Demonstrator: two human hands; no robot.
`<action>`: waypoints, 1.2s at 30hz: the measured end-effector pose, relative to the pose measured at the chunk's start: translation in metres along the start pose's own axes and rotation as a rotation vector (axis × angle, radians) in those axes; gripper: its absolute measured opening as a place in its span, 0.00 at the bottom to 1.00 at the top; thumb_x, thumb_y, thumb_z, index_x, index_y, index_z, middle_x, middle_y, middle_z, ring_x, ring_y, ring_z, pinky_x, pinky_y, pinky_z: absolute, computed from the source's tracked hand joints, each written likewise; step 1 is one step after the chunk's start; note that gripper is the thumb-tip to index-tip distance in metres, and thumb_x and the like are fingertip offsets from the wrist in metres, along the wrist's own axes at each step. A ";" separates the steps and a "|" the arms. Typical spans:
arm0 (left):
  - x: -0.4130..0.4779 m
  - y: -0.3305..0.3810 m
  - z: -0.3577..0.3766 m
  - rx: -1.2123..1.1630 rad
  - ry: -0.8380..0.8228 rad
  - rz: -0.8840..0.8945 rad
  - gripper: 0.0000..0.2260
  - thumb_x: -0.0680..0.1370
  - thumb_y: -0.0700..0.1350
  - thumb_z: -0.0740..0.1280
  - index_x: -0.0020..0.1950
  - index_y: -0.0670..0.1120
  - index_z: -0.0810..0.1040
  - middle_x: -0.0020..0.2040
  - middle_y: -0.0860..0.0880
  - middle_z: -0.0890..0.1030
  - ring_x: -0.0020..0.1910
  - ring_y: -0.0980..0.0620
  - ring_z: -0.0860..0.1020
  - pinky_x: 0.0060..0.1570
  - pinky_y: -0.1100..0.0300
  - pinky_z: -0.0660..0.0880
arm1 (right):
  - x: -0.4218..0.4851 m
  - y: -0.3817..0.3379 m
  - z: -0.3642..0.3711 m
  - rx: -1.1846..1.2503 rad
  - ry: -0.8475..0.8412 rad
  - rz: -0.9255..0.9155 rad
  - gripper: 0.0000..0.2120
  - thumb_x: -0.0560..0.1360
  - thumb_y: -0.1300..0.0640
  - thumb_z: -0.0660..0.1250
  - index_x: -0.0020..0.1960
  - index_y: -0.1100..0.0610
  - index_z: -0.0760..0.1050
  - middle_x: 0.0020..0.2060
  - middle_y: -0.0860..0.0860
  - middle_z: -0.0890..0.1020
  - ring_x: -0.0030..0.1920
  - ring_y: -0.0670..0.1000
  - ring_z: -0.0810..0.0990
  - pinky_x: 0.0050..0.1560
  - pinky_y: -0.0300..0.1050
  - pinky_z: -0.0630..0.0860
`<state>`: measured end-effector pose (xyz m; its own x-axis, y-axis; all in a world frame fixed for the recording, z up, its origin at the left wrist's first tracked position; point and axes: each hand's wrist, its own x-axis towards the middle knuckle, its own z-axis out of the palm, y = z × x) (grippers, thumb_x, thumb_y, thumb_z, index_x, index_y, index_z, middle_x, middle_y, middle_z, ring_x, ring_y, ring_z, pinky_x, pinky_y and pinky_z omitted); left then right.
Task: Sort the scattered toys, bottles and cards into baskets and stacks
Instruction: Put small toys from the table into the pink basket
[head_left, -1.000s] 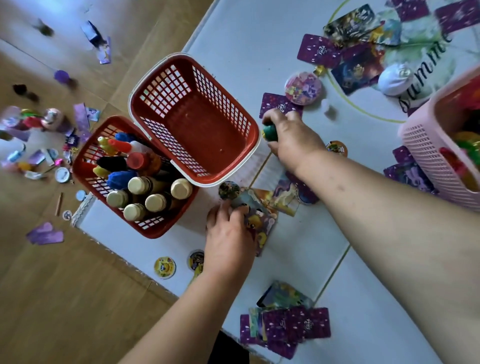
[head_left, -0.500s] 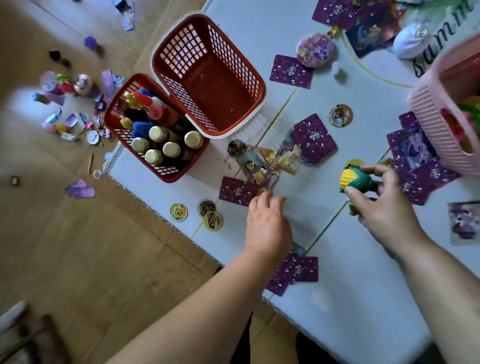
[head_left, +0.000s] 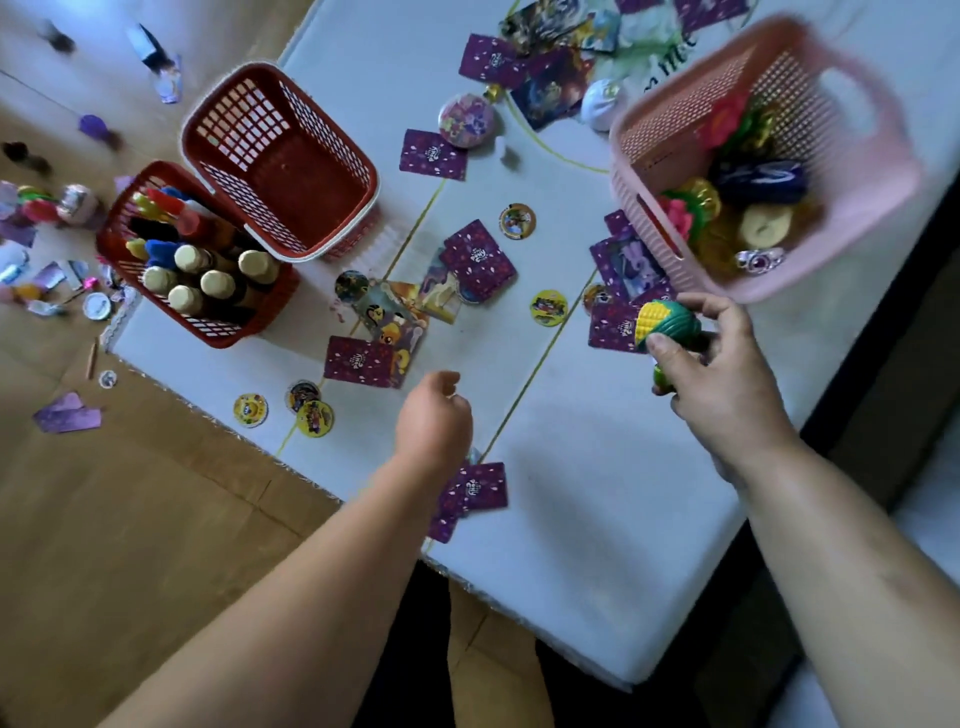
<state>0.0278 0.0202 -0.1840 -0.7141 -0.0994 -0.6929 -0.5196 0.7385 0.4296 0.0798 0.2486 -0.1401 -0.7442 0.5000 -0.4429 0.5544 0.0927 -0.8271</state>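
Purple card (head_left: 358, 362) backs carry a pink logo, "Pony" barely legible. Right hand (head_left: 727, 384) pinches toy corn (head_left: 667, 325), yellow kernels and green husk, just beside pink basket (head_left: 649, 208). Left hand (head_left: 434, 421) hovers over white mat (head_left: 597, 493), loosely curled, holding nothing.

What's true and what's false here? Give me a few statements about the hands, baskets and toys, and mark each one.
The right hand grips a toy corn. True.
The toy corn lies inside the pink basket. False: the hand holds it outside, beside the basket.
The near red basket holds upright bottles. True.
The far red basket is full of cards. False: it looks empty.
The pink basket holds nothing. False: toys lie in it.
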 end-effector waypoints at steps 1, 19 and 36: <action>-0.001 0.006 -0.001 -0.024 0.023 0.009 0.17 0.77 0.39 0.58 0.65 0.47 0.76 0.60 0.45 0.81 0.52 0.41 0.81 0.52 0.49 0.79 | 0.000 0.002 -0.010 0.019 -0.004 -0.001 0.16 0.77 0.58 0.68 0.60 0.45 0.69 0.52 0.57 0.80 0.37 0.51 0.79 0.27 0.31 0.69; -0.146 0.070 0.037 -0.094 -0.063 0.114 0.13 0.79 0.43 0.60 0.63 0.48 0.76 0.51 0.49 0.80 0.31 0.53 0.74 0.28 0.63 0.67 | -0.070 0.011 -0.168 0.052 0.064 0.088 0.14 0.75 0.54 0.69 0.53 0.36 0.72 0.56 0.54 0.79 0.42 0.52 0.80 0.28 0.34 0.71; -0.109 0.215 0.085 -0.133 0.003 -0.029 0.15 0.78 0.45 0.62 0.64 0.47 0.74 0.53 0.46 0.82 0.52 0.43 0.79 0.53 0.51 0.77 | 0.116 -0.057 -0.154 -0.072 -0.304 0.168 0.20 0.78 0.58 0.65 0.66 0.42 0.67 0.53 0.50 0.80 0.46 0.51 0.83 0.34 0.42 0.79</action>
<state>0.0339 0.2463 -0.0653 -0.6996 -0.1215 -0.7041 -0.5972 0.6405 0.4828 0.0196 0.4341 -0.0908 -0.7113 0.2355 -0.6623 0.6952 0.0967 -0.7123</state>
